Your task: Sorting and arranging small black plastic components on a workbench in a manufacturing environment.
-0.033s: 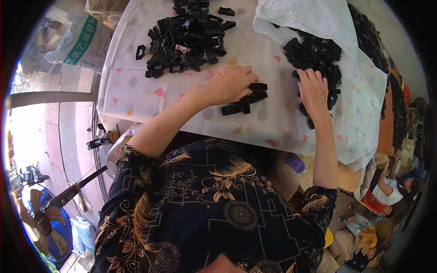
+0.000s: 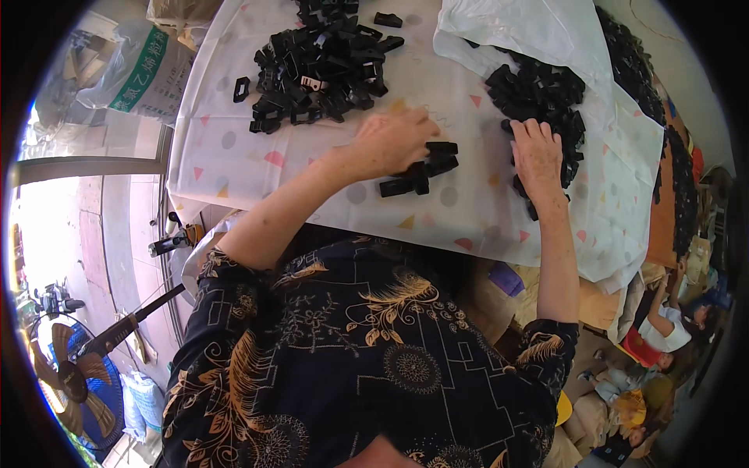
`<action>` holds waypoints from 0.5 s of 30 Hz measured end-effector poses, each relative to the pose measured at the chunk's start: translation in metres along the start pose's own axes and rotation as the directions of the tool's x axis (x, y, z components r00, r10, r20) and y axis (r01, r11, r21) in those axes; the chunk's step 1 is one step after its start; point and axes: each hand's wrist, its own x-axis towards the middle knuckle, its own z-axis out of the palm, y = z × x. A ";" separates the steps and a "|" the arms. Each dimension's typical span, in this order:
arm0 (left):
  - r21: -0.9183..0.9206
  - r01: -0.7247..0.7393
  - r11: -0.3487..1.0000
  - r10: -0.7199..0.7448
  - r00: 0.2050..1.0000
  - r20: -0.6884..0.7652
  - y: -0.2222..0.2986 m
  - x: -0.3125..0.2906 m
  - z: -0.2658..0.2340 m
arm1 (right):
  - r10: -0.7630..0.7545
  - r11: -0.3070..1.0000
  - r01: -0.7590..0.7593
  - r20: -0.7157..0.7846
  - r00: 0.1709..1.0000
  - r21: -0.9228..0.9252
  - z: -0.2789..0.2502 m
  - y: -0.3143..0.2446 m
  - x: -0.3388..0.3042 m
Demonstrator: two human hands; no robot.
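Note:
My left hand (image 2: 396, 139) hovers over the middle of the patterned tablecloth (image 2: 437, 226), its fingers bent and smeared by motion. Whether it holds anything is hidden. Just beside its fingertips lies a small group of black plastic pieces (image 2: 413, 184). My right hand (image 2: 538, 156) rests palm down at the near left edge of a pile of black plastic pieces (image 2: 538, 90), fingers extended over them. A larger heap of similar black pieces (image 2: 328, 66), some frame-shaped with openings, spreads across the far left, with one pale piece (image 2: 312, 83) among them.
A white plastic bag (image 2: 530, 31) lies behind the right pile. More black pieces (image 2: 624, 47) run along the far right. A fan (image 2: 74, 382) stands at lower left, below a printed sack (image 2: 140, 70). Other people (image 2: 663, 327) sit at the far right.
My left hand has shifted slightly, lifting a little from the small group of black pieces. My right hand stays in place, and the piles look the same.

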 end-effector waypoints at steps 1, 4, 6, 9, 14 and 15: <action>0.055 -0.010 0.998 0.015 0.995 -0.099 -0.001 -0.004 -0.005 | 0.016 0.999 -0.016 0.012 1.000 -0.045 0.003 0.001 -0.001; 0.255 0.058 0.965 0.014 0.963 -0.270 -0.037 0.004 -0.032 | 0.048 0.996 -0.049 -0.012 0.999 -0.076 0.011 -0.001 0.003; 0.342 0.068 0.937 0.038 0.955 -0.296 -0.058 0.010 -0.044 | 0.078 0.994 -0.081 -0.044 0.996 -0.068 0.018 0.001 0.006; 0.482 -0.005 0.876 0.106 0.978 -0.181 -0.069 0.020 -0.060 | 0.087 0.991 -0.093 -0.061 0.994 -0.097 0.028 0.008 0.010; 0.590 -0.186 0.786 0.158 0.982 0.099 -0.072 0.031 -0.076 | 0.050 0.984 -0.032 -0.099 0.994 0.174 0.027 -0.012 0.019; 0.587 -0.193 0.786 0.163 0.981 0.105 -0.071 0.032 -0.077 | 0.075 0.950 -0.033 -0.125 0.989 0.310 0.028 -0.017 0.019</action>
